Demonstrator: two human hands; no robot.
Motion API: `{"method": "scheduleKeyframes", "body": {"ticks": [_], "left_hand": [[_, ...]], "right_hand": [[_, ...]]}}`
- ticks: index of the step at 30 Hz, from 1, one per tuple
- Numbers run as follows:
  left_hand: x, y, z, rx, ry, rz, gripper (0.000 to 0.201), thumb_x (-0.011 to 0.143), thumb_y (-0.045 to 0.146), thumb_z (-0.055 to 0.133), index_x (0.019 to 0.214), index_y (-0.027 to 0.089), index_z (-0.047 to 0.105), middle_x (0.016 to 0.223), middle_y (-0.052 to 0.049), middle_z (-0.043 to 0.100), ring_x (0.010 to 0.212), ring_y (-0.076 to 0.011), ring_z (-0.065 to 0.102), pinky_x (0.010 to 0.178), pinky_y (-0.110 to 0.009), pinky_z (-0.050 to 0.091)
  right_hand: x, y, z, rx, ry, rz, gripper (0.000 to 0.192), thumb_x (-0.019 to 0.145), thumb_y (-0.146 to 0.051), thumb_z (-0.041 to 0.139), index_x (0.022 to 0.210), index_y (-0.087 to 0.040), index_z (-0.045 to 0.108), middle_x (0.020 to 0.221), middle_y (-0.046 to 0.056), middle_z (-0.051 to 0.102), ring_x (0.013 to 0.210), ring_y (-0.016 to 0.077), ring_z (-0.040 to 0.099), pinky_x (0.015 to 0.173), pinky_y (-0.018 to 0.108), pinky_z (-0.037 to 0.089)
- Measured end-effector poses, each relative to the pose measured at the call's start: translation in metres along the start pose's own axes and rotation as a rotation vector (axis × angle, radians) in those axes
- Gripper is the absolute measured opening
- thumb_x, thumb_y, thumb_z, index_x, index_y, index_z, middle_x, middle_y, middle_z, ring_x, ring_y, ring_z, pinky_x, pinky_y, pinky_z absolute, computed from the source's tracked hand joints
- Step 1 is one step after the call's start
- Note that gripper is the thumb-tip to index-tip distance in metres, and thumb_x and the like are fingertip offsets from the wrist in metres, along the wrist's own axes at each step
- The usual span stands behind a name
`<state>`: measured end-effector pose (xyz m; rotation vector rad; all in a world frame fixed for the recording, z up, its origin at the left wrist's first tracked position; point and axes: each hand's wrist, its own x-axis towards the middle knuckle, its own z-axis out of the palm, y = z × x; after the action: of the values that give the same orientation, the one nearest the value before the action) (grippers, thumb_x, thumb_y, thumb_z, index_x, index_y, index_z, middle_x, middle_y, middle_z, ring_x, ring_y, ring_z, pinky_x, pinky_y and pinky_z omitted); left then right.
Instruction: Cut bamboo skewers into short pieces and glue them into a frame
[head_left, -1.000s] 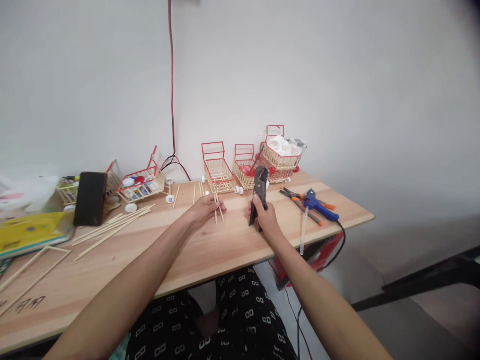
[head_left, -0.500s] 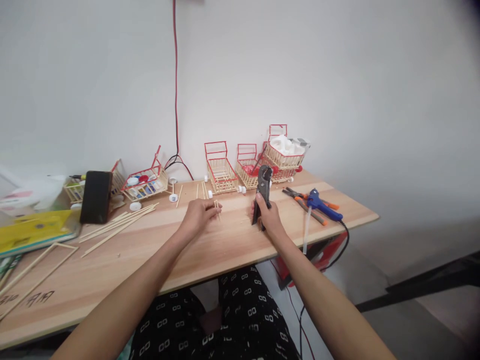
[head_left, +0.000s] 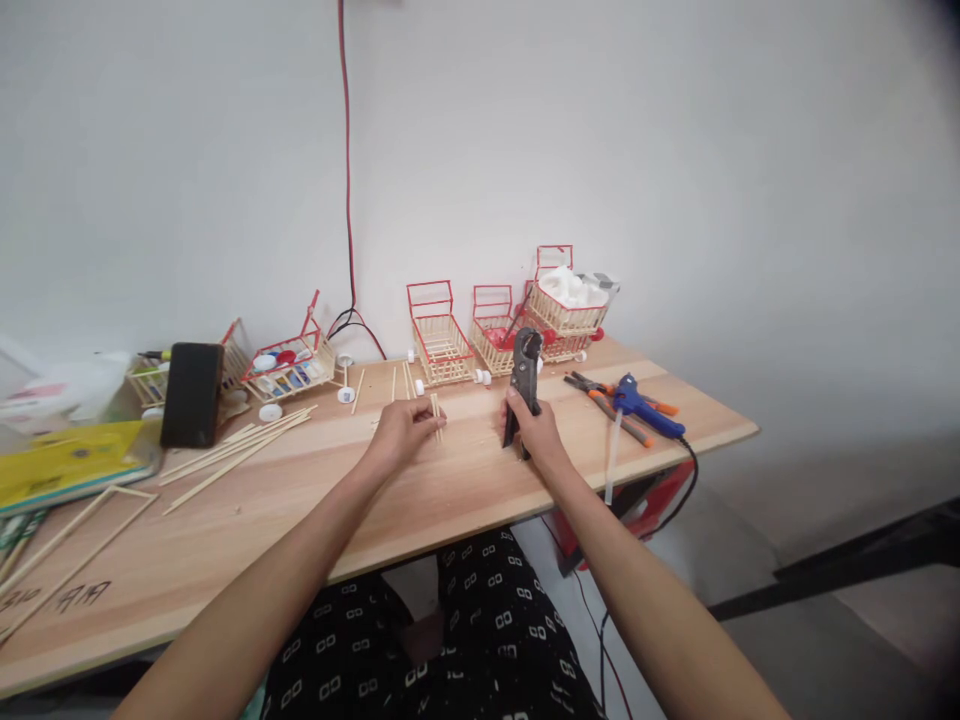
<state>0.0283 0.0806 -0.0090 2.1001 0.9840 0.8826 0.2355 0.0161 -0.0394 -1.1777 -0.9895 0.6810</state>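
- Two bare forearms reach in over the near edge of the table [head_left: 409, 520].
- The right hand [head_left: 536, 425] is wrapped around the handles of a dark cutter [head_left: 525, 365], its head upward; whether the blades are parted is too small to tell.
- Just left of it, the left hand [head_left: 403, 430] pinches short wooden sticks [head_left: 435, 412] between thumb and fingers, apart from the cutter.
- A second ago these sticks splayed at an angle; now they stand upright, nearly parallel. That suggests they are being evened up, with no cut under way.
- Longer sticks [head_left: 240, 455] lie to the left; a blue glue gun [head_left: 641, 405] rests on the right, against orange-handled pliers [head_left: 626, 420].
- Farther back, a small stick-built cart [head_left: 441, 345] with a red rim stands near the wall [head_left: 465, 150], among similar ones.
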Motion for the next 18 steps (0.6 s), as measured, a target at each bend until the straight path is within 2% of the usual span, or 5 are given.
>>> {"method": "scheduleKeyframes", "body": {"ticks": [9, 16, 18], "left_hand": [[-0.0044, 0.0050, 0.0043, 0.037, 0.008, 0.092, 0.016, 0.075, 0.023, 0.060, 0.064, 0.014, 0.067, 0.067, -0.002, 0.067, 0.069, -0.0160, 0.059, 0.063, -0.024, 0.039], [-0.0038, -0.0022, 0.0067, -0.058, 0.046, 0.015, 0.022, 0.074, 0.032, 0.064, 0.063, 0.013, 0.067, 0.066, -0.003, 0.067, 0.066, -0.0167, 0.059, 0.059, -0.024, 0.040], [-0.0031, 0.0001, 0.0050, -0.158, -0.035, -0.054, 0.026, 0.072, 0.036, 0.067, 0.063, 0.012, 0.067, 0.061, -0.003, 0.064, 0.060, -0.0156, 0.057, 0.056, -0.024, 0.040]], "right_hand": [[-0.0006, -0.0020, 0.0006, 0.023, -0.015, 0.012, 0.046, 0.078, -0.059, 0.058, 0.063, -0.016, 0.057, 0.050, 0.000, 0.054, 0.042, 0.0113, 0.052, 0.039, 0.022, 0.042], [-0.0008, -0.0017, -0.0002, 0.019, -0.010, 0.020, 0.046, 0.077, -0.060, 0.059, 0.064, -0.016, 0.057, 0.051, -0.001, 0.054, 0.043, 0.0109, 0.051, 0.041, 0.022, 0.043], [-0.0007, -0.0010, -0.0004, 0.028, -0.013, 0.038, 0.045, 0.075, -0.059, 0.061, 0.065, -0.016, 0.058, 0.053, 0.000, 0.055, 0.045, 0.0111, 0.052, 0.042, 0.022, 0.043]]}}
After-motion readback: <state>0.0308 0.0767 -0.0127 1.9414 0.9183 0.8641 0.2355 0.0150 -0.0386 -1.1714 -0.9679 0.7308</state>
